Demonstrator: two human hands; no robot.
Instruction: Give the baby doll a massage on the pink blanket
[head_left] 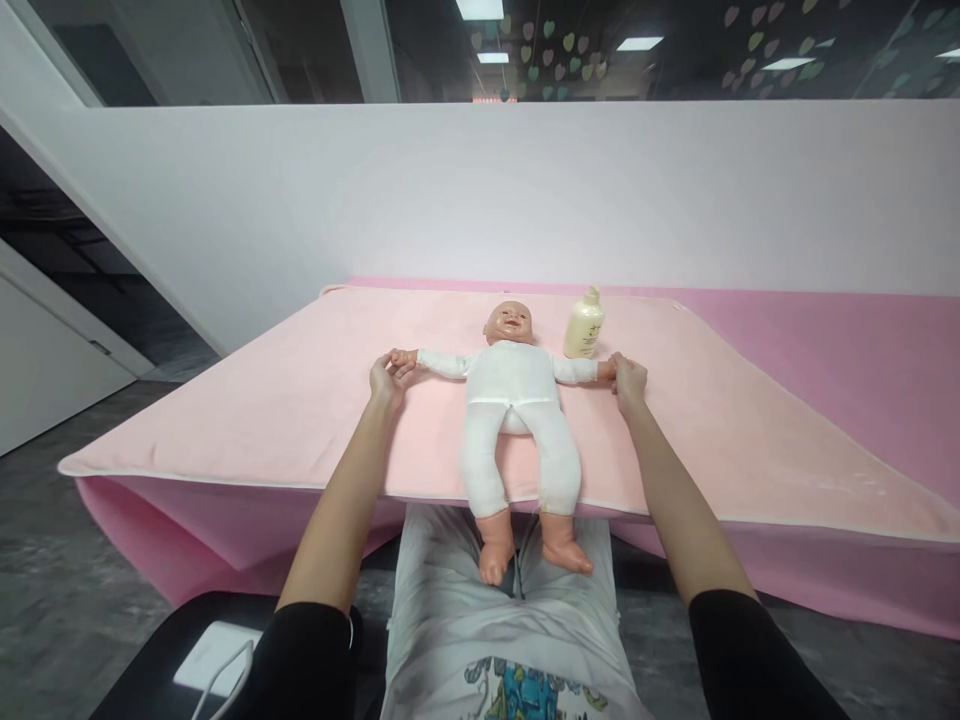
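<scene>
Fingers of a person's left hand point(389, 378) pinch one hand of a baby doll point(513, 375) at the fingertips, the palm partly open, while those of the right hand point(630, 380) close round the doll's other hand. A pale pink blanket point(285, 385) covers the work surface over a deeper pink cloth point(810, 350), pushed up to a white wall point(480, 190) beneath dark glass point(637, 70) dotted with heart shapes and reflected ceiling lights. Grey flooring point(52, 520) shows at left, near a white door point(52, 350). Dressed in white, the doll lies face up between the two hands, arms stretched out to both sides, bare feet past the blanket's near edge above the person's light trousers point(435, 580). A pale yellow bottle point(584, 325) stands upright beside its head, just beyond the arm held by the right hand.
</scene>
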